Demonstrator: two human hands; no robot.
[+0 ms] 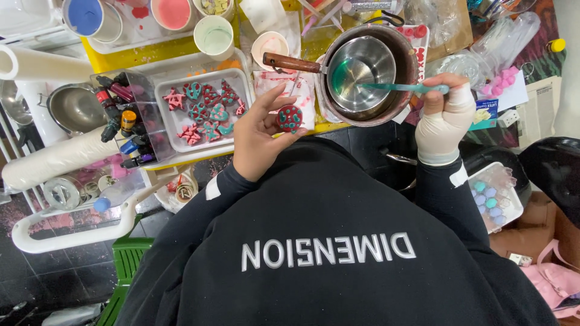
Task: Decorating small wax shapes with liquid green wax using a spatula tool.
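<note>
Left hand (257, 134) up, bare, palm toward the camera, fingers curled round a small round red piece dotted with teal (289, 118) — pinched between thumb and fingertips, just above the black sweatshirt (320, 241) and right at the near edge of the table. Right hand (445, 118) gloved in white, closed round the handle of a teal spoon (406, 87), tip reaching left into a small steel pan (360, 65) tinted teal inside. Small pan sitting inside a larger dark pot (406, 51), wooden handle (291, 63) sticking out leftward.

Just left of the held piece — a white tray (165, 118) full of red and teal shapes, stars and hearts among them. Beside that, a clear box of small dye bottles (124, 124). Further back, cups of colour: blue (84, 16), pink (172, 12), pale green (214, 35). On the far left, rolls of white paper (57, 160) and a steel bowl (75, 108). Lower right, another tray with pale blue and green rounded pieces (490, 199), well apart from both hands.
</note>
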